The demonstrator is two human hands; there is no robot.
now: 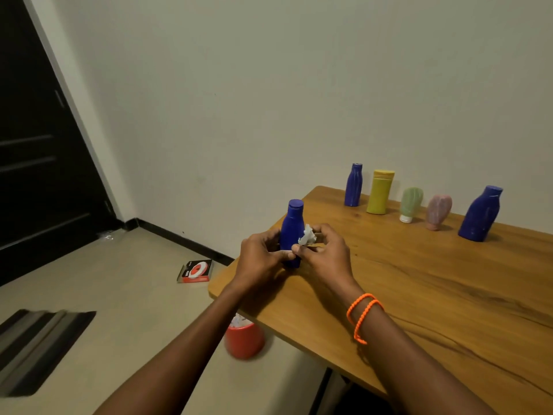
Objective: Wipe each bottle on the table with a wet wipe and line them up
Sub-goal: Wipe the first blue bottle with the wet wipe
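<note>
blue plastic, smooth and capped, is what we have in hand: a small bottle standing upright near the left edge of the wooden surface. our left hand curls around its lower body, and our right hand pinches a crumpled white wipe against its side. we judge the main risk is a slip: a wet wipe on slick plastic could let the bottle twist out of our grip, and this close to the edge it could tip off onto the floor. a hard rub with too loose a hold would cause the same. farther back, five more bottles stand in a rough row along the wall: a blue one, a yellow one, a green one, a pink one and a larger blue one. setting ours down carelessly could knock that row over.
</note>
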